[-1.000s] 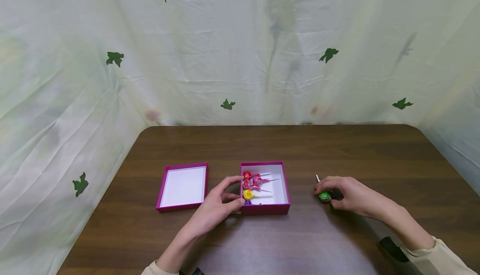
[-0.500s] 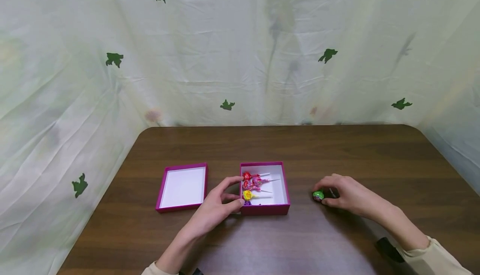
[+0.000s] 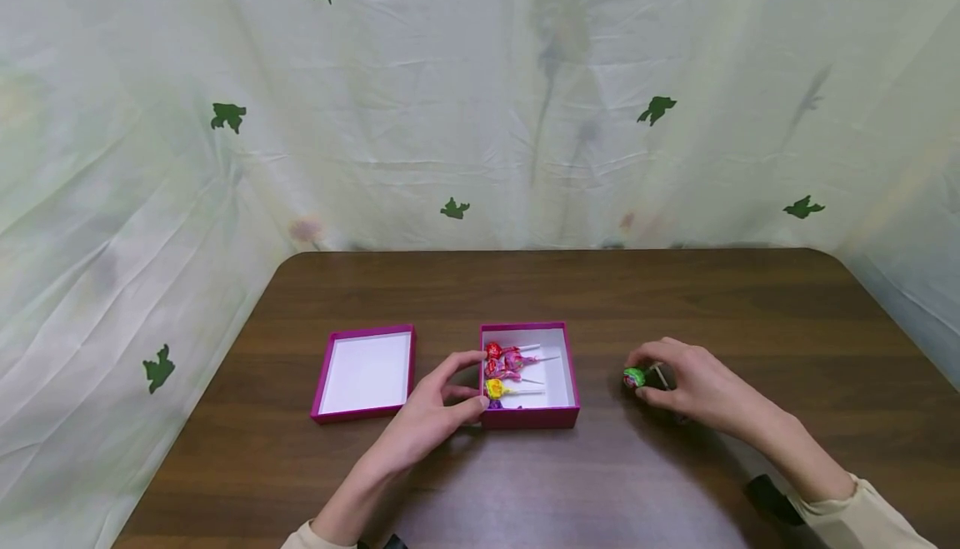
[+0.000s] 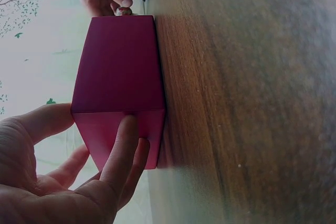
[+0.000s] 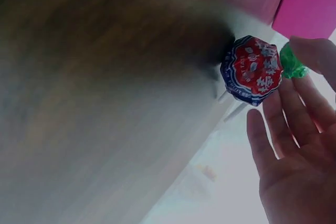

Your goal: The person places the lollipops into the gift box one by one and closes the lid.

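In the head view, an open magenta box (image 3: 529, 418) with a white inside holds several wrapped lollipops: red, pink, a yellow one (image 3: 496, 389) and a purple one. My left hand (image 3: 432, 407) rests its thumb and fingertips against the box's left side; in the left wrist view the fingers are nearly straight on the wall. To the right, my right hand (image 3: 697, 382) pinches a green lollipop (image 3: 633, 377) between thumb and fingers, its white stick pointing toward the palm. A red and dark-blue wrapped lollipop (image 5: 253, 71) is beneath that hand, mostly hidden in the head view.
The magenta lid (image 3: 370, 372), white side up, lies left of the box on the brown wooden table (image 3: 525, 291). A pale curtain (image 3: 420, 116) with green bird shapes hangs behind and beside the table.
My right hand has shifted slightly left and away from me, turning the green lollipop so its stick points toward the palm. The left hand and box have stayed put.
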